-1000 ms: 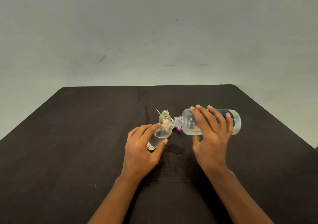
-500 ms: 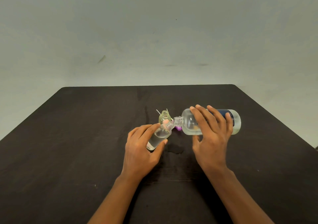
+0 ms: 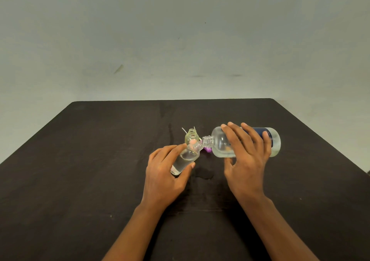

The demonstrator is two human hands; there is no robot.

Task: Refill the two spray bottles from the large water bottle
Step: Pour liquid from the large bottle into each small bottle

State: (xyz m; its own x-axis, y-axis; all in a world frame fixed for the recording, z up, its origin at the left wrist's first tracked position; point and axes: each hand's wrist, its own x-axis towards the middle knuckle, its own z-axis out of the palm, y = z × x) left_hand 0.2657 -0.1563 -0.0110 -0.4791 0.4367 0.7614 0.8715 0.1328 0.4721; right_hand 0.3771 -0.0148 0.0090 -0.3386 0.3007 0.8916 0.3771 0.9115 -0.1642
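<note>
My left hand (image 3: 163, 172) grips a small clear spray bottle (image 3: 185, 159), tilted with its open neck up and to the right and water inside. My right hand (image 3: 245, 156) holds the large clear water bottle (image 3: 220, 143) with a dark blue label, lying almost level, its open mouth touching the small bottle's neck. Behind them stands the second small bottle (image 3: 191, 136), uncapped and yellowish. Thin white spray tubes (image 3: 184, 130) stick up beside it.
Everything sits on a dark table (image 3: 80, 170) in front of a pale wall. A purple cap (image 3: 208, 149) lies under the large bottle's neck. A wet patch (image 3: 204, 173) marks the table between my hands.
</note>
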